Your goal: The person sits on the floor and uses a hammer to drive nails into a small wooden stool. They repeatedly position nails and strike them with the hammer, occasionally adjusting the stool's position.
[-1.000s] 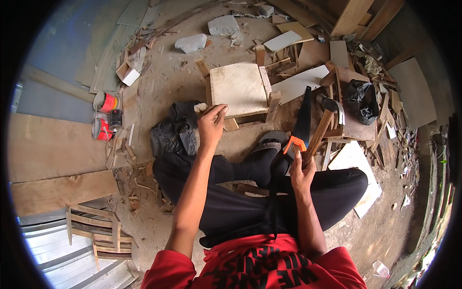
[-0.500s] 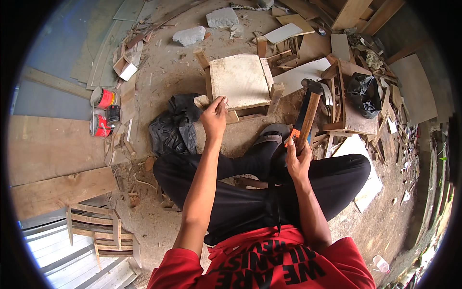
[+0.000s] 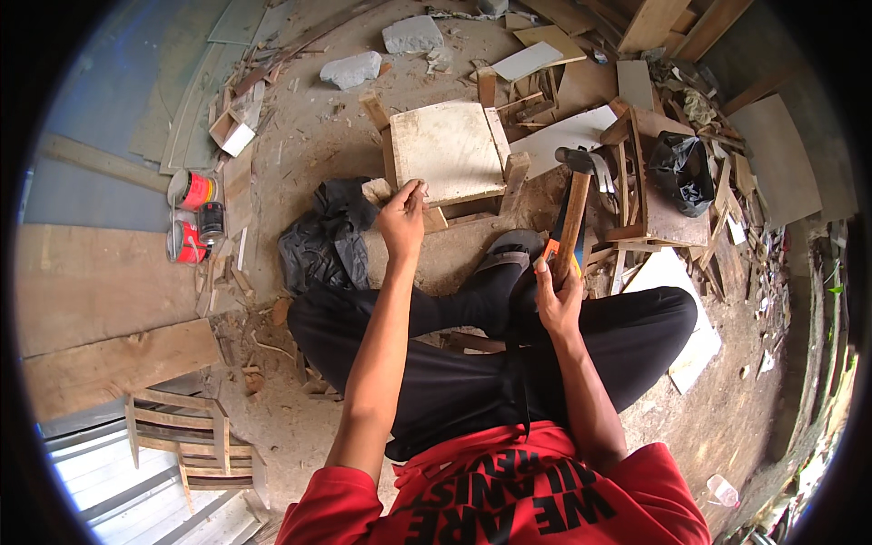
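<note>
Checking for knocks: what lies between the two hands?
In the head view, some floor, then a foot in dark footwear, lie between the left hand and the right hand.

Saw [image 3: 550, 248] half hidden behind the hammer [image 3: 570, 218]

Whether the left hand [image 3: 402, 221] pinches anything is too small to tell; its fingers cover the near-left corner of the board-topped wooden frame [image 3: 445, 145]. The lower end of the hammer's handle disappears inside the right hand [image 3: 559, 298]. Just above those fingers, the handle hides much of the saw's blade; whether they touch the saw is unclear. Far beyond them, up and right, planks [image 3: 711, 32] run out of view. Below both hands, the red shirt [image 3: 545, 472] is cut off by the lower edge.
</note>
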A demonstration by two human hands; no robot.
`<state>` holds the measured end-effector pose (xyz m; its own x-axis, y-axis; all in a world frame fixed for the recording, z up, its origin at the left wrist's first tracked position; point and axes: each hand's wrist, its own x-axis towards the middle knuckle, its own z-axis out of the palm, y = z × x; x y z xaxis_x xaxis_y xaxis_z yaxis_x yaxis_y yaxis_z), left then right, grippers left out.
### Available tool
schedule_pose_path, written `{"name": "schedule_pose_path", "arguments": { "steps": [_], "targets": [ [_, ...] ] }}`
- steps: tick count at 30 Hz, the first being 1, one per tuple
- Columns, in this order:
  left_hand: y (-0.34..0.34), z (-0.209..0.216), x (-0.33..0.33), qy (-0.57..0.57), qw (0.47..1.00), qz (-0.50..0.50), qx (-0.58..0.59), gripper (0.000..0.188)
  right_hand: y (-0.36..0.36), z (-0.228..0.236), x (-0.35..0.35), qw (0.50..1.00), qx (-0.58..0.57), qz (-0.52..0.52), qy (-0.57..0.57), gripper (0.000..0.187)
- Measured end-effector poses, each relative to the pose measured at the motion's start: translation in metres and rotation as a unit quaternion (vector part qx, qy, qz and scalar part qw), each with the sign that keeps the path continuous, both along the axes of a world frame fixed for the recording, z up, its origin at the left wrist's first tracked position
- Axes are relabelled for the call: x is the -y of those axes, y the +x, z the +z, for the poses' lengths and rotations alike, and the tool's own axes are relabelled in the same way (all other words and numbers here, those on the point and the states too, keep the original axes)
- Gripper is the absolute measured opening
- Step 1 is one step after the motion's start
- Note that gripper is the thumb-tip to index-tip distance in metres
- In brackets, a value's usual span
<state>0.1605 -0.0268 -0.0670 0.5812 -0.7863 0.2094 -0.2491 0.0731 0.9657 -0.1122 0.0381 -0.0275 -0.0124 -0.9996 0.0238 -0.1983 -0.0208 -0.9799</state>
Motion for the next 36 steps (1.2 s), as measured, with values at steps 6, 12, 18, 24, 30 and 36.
{"name": "schedule_pose_path", "arguments": {
  "steps": [6, 12, 18, 24, 30, 36],
  "targets": [
    [0.010, -0.016, 0.000, 0.011, 0.998, -0.018, 0.059, 0.022, 0.000, 0.002, -0.003, 0.999, -0.025, 0.020, -0.003, 0.027],
    [0.012, -0.016, -0.001, 0.012, 0.996, -0.022, 0.081, 0.021, 0.006, 0.007, -0.005, 0.997, -0.058, 0.048, -0.024, 0.031],
    [0.013, -0.016, 0.000, -0.025, 0.989, -0.029, 0.144, 0.018, 0.031, 0.036, -0.004, 0.985, -0.096, 0.136, 0.046, 0.044],
    [0.012, -0.005, -0.003, -0.030, 0.987, -0.034, 0.153, 0.016, 0.050, 0.070, 0.018, 0.950, -0.204, 0.233, 0.043, 0.051],
    [0.011, -0.012, -0.001, -0.025, 0.987, -0.013, 0.160, 0.014, 0.054, 0.063, 0.024, 0.943, -0.215, 0.249, 0.052, 0.053],
    [0.012, -0.012, -0.003, -0.023, 0.985, -0.019, 0.169, 0.013, 0.058, 0.065, 0.030, 0.939, -0.215, 0.263, 0.058, 0.050]
  ]
}}
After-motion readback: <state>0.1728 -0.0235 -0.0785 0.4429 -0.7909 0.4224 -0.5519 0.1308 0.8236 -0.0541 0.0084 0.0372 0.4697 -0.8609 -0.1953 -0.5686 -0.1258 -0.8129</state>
